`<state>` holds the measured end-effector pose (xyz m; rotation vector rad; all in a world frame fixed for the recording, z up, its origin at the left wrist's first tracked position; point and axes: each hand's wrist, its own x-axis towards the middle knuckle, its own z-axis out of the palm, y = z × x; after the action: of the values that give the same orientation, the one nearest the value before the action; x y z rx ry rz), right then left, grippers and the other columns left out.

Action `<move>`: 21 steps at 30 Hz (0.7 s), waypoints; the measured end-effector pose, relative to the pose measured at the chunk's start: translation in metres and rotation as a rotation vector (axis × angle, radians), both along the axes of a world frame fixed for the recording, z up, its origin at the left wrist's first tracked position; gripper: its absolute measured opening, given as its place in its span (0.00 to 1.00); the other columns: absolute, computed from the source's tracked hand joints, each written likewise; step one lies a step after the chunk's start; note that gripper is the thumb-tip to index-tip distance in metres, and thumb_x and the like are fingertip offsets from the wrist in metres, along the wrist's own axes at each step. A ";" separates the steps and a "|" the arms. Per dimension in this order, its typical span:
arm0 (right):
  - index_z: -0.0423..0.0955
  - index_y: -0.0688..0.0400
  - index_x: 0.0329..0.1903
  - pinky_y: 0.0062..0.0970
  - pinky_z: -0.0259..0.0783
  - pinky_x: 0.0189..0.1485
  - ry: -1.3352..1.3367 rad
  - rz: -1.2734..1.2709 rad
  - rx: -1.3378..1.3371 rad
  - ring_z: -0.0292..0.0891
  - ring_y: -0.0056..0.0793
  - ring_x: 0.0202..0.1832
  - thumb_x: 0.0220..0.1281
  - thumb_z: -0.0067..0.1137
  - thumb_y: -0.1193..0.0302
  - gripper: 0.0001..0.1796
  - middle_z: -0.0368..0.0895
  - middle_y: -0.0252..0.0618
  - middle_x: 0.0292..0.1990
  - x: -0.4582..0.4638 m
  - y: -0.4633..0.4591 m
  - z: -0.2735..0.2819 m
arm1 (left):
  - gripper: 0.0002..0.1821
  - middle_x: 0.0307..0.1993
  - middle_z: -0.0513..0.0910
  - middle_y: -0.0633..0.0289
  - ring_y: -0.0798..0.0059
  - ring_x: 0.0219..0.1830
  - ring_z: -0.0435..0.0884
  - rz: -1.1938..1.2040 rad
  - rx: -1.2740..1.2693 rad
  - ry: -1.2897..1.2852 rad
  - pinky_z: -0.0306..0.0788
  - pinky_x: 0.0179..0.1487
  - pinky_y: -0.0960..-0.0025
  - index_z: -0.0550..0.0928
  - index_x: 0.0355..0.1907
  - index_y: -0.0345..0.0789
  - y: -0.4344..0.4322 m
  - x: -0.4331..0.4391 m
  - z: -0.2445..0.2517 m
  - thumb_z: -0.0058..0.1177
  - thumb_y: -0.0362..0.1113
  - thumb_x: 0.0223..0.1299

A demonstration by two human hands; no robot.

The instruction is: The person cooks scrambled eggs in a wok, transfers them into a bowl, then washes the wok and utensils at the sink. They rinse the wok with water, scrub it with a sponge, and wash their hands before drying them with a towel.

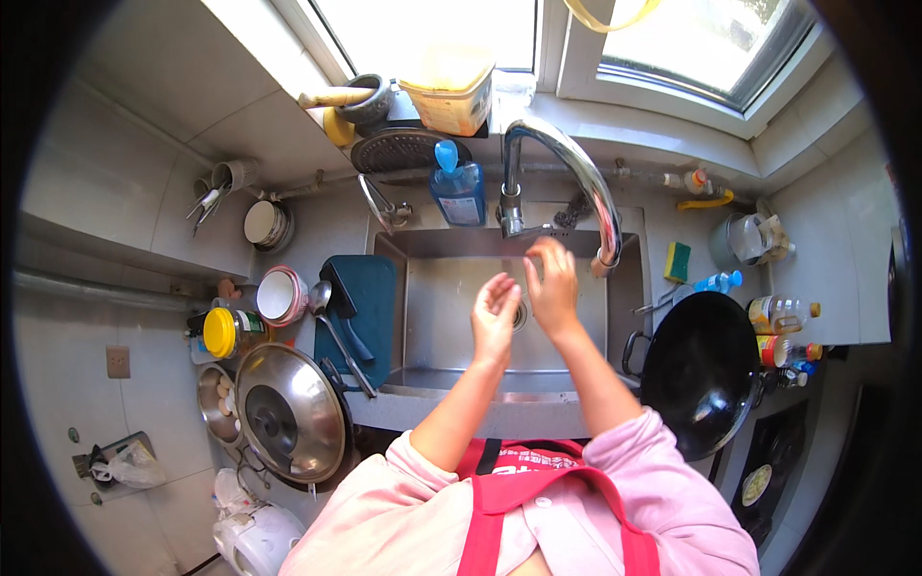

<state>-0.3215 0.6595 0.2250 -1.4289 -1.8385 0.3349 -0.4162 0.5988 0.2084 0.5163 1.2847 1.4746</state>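
Note:
Both my hands are raised over the stainless steel sink [446, 309]. My left hand [495, 317] has its fingers bent loosely and holds nothing. Beside it to the right and slightly higher, my right hand [553, 288] is blurred at the fingertips, its fingers apart with nothing in them; the two hands do not clearly touch. The chrome faucet [562, 144] arches behind them, its spout end [603, 266] just right of my right hand. Whether water runs cannot be told. A blue soap bottle [459, 191] stands at the sink's back edge.
Left of the sink, a teal cutting board [382, 288] carries a cleaver [353, 331] and a metal ladle [338, 338]; a lidded pan [292, 410] is nearer me. At right are a black wok [695, 374], a yellow-green sponge [676, 261] and several bottles [781, 315].

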 end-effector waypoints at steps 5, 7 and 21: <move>0.68 0.58 0.39 0.38 0.67 0.44 -0.536 -0.060 0.005 0.69 0.39 0.44 0.53 0.53 0.76 0.09 0.76 0.36 0.40 0.013 0.053 -0.034 | 0.13 0.46 0.78 0.63 0.79 0.46 0.76 0.122 -0.122 -0.060 0.71 0.51 0.76 0.75 0.53 0.32 0.001 -0.040 -0.031 0.47 0.26 0.66; 0.70 0.59 0.41 0.36 0.67 0.46 -0.606 -0.013 -0.118 0.70 0.40 0.46 0.54 0.55 0.74 0.10 0.77 0.39 0.39 0.007 0.050 -0.036 | 0.13 0.47 0.78 0.62 0.78 0.47 0.76 0.143 -0.179 -0.096 0.71 0.51 0.77 0.75 0.53 0.31 0.005 -0.046 -0.035 0.46 0.27 0.66; 0.74 0.68 0.49 0.31 0.76 0.51 1.110 -0.217 -0.601 0.81 0.36 0.45 0.74 0.38 0.68 0.18 0.81 0.50 0.47 0.052 -0.006 -0.087 | 0.22 0.50 0.80 0.59 0.71 0.52 0.78 -0.638 -0.063 -1.343 0.71 0.57 0.66 0.75 0.55 0.34 0.070 0.064 -0.159 0.38 0.48 0.73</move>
<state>-0.2697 0.6533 0.1379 -1.3378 -0.6798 1.3298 -0.3519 0.6688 0.0496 -0.1600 0.0555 0.8621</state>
